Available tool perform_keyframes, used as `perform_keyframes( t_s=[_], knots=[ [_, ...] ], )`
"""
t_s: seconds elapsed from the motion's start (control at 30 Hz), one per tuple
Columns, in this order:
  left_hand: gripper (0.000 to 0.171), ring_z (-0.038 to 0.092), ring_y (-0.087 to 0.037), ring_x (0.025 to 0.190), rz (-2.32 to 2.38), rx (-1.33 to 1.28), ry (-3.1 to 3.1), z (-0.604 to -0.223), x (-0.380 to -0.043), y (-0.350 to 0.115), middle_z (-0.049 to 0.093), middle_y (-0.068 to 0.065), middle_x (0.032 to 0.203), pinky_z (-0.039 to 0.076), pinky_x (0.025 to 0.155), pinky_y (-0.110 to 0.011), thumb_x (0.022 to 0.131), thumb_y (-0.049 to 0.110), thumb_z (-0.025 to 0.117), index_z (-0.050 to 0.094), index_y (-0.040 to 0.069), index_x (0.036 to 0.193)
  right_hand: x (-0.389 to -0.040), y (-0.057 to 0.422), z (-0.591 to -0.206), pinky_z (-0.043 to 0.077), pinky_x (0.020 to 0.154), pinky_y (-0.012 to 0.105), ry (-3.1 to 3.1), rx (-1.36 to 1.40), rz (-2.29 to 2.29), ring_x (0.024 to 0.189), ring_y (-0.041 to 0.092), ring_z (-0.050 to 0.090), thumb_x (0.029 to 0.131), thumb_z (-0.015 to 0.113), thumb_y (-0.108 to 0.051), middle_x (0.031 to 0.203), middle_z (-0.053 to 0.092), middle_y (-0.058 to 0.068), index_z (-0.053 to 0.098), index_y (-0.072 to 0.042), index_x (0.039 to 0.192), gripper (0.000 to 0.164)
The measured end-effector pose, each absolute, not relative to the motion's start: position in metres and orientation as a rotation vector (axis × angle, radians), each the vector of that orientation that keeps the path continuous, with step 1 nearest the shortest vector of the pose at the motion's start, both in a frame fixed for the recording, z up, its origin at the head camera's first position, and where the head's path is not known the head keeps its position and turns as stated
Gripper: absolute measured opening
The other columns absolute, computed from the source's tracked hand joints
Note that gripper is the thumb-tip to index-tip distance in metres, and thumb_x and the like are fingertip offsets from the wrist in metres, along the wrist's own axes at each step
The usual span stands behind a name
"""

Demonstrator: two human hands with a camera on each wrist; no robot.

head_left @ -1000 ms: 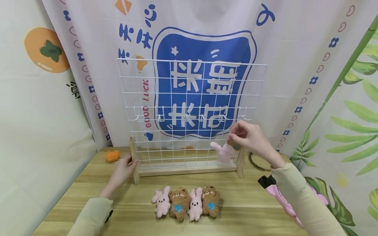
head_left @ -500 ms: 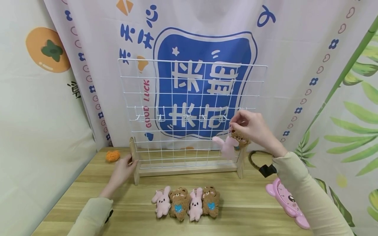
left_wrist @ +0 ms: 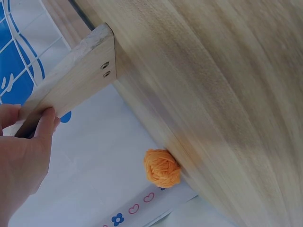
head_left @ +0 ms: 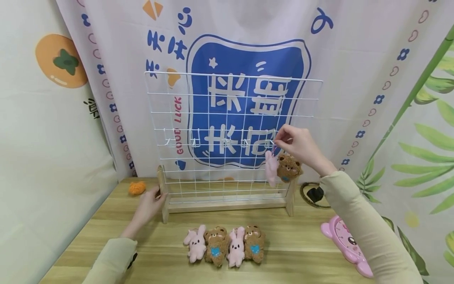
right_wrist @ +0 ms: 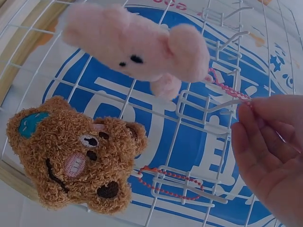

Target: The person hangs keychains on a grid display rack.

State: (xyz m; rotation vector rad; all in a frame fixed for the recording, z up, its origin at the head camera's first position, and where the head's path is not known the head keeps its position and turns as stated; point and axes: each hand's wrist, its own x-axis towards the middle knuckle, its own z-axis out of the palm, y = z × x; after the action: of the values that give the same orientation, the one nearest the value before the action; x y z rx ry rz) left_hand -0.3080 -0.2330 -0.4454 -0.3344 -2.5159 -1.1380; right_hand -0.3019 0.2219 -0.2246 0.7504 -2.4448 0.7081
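My right hand (head_left: 299, 146) pinches the pink bead chain (right_wrist: 227, 90) of a pink bunny plush keychain (right_wrist: 128, 42). In the right wrist view the chain meets the tip of a white hook (right_wrist: 222, 106) on the wire grid rack (head_left: 232, 113), and the bunny hangs lying across the view. Beside it, a brown bear plush keychain (right_wrist: 75, 156) hangs by its red bead chain (right_wrist: 177, 190) from the end hook. At the rack's left side my left hand (left_wrist: 26, 165) holds the wooden upright (left_wrist: 75, 71) between thumb and fingers.
Several bunny plushes (head_left: 196, 245) and bear plushes (head_left: 216, 242) lie in a row before the rack. An orange yarn ball (head_left: 136, 188) sits behind the left hand. On the right are a pink clock (head_left: 345, 244) and a dark coiled band (head_left: 305, 197).
My right hand has risen slightly and moved a little left, bringing the bunny's chain to the hook. The bunny has turned upright, and the hanging bear shows fully. My left hand stays on the upright.
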Motion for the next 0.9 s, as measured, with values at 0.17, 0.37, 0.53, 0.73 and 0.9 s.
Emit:
perform_keyframes(
  t_s=[0.17, 0.37, 0.53, 0.73, 0.9],
  knots=[
    [0.028, 0.062, -0.051, 0.114, -1.137, -0.340, -2.501, -0.444, -0.308, -0.232, 0.061, -0.039, 0.121, 0.057, 0.093, -0.055, 0.097, 0.003, 0.058, 0.058, -0.015, 0.118, -0.307, 0.222, -0.226, 0.065, 0.073, 0.034, -2.459, 0.741, 0.678, 0.081, 0.024, 0.070, 0.090, 0.067, 0.000, 0.091, 0.073, 0.015, 0.066, 0.001, 0.094, 0.004],
    [0.026, 0.062, -0.051, 0.113, -1.131, -0.344, -2.495, -0.445, -0.307, -0.232, 0.062, -0.039, 0.119, 0.058, 0.092, -0.055, 0.097, 0.002, 0.058, 0.059, -0.015, 0.116, -0.314, 0.221, -0.229, 0.065, 0.075, 0.040, -2.466, 0.743, 0.650, 0.081, 0.026, 0.070, 0.090, 0.068, 0.001, 0.091, 0.073, 0.017, 0.066, 0.002, 0.094, 0.005],
    [0.024, 0.063, -0.051, 0.112, -1.132, -0.341, -2.498, -0.448, -0.307, -0.233, 0.063, -0.039, 0.118, 0.058, 0.091, -0.054, 0.097, 0.003, 0.059, 0.060, -0.014, 0.114, -0.317, 0.222, -0.232, 0.065, 0.076, 0.041, -2.474, 0.744, 0.666, 0.081, 0.026, 0.071, 0.090, 0.068, 0.001, 0.091, 0.073, 0.018, 0.065, 0.002, 0.093, 0.004],
    [0.024, 0.063, -0.051, 0.113, -1.143, -0.334, -2.499, -0.448, -0.308, -0.233, 0.063, -0.039, 0.118, 0.058, 0.092, -0.054, 0.097, 0.002, 0.058, 0.059, -0.014, 0.114, -0.309, 0.225, -0.232, 0.066, 0.076, 0.041, -2.440, 0.718, 0.653, 0.082, 0.026, 0.071, 0.091, 0.066, -0.001, 0.092, 0.073, 0.017, 0.065, 0.001, 0.094, 0.003],
    [0.028, 0.061, -0.052, 0.115, -1.163, -0.343, -2.502, -0.447, -0.309, -0.233, 0.061, -0.040, 0.121, 0.057, 0.093, -0.054, 0.098, 0.003, 0.057, 0.057, -0.016, 0.119, -0.289, 0.230, -0.237, 0.066, 0.074, 0.035, -2.366, 0.701, 0.662, 0.081, 0.024, 0.071, 0.090, 0.068, -0.002, 0.092, 0.072, 0.015, 0.065, 0.000, 0.095, 0.006]
  ],
)
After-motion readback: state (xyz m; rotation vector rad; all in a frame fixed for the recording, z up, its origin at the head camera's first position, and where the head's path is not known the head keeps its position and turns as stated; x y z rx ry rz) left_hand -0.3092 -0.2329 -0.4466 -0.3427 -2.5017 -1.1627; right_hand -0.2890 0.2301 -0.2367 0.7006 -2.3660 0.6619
